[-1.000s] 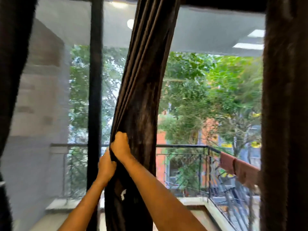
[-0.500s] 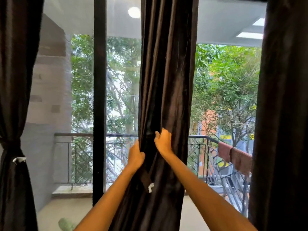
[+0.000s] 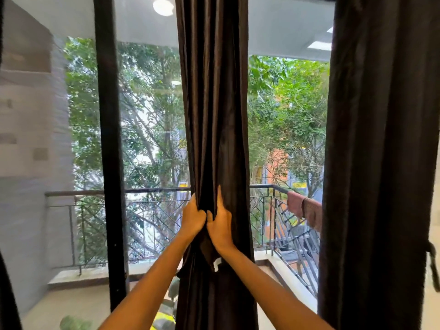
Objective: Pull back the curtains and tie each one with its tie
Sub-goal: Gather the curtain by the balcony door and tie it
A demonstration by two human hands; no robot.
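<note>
A dark brown middle curtain (image 3: 214, 103) hangs straight down in front of the glass, gathered into a narrow bunch. My left hand (image 3: 193, 219) grips its left folds at railing height. My right hand (image 3: 221, 222) grips the folds right beside it, thumbs almost touching. Below my hands a dark strip of fabric with a white tab (image 3: 216, 264) hangs loose against the curtain; it looks like the tie. A second wide curtain (image 3: 381, 151) hangs at the right, with a dark tie (image 3: 434, 265) dangling at its right edge. The left curtain (image 3: 7, 294) shows only as a sliver.
A black window frame post (image 3: 108, 139) stands left of the middle curtain. Behind the glass is a balcony with a metal railing (image 3: 147, 190) and red cloths (image 3: 306, 210) draped on it. Green plant leaves (image 3: 73, 323) sit low at the floor.
The curtain has swung from slanting left to hanging upright and shifted right in view. My two hands have closed together on its folds. The tied left curtain has slid out of view.
</note>
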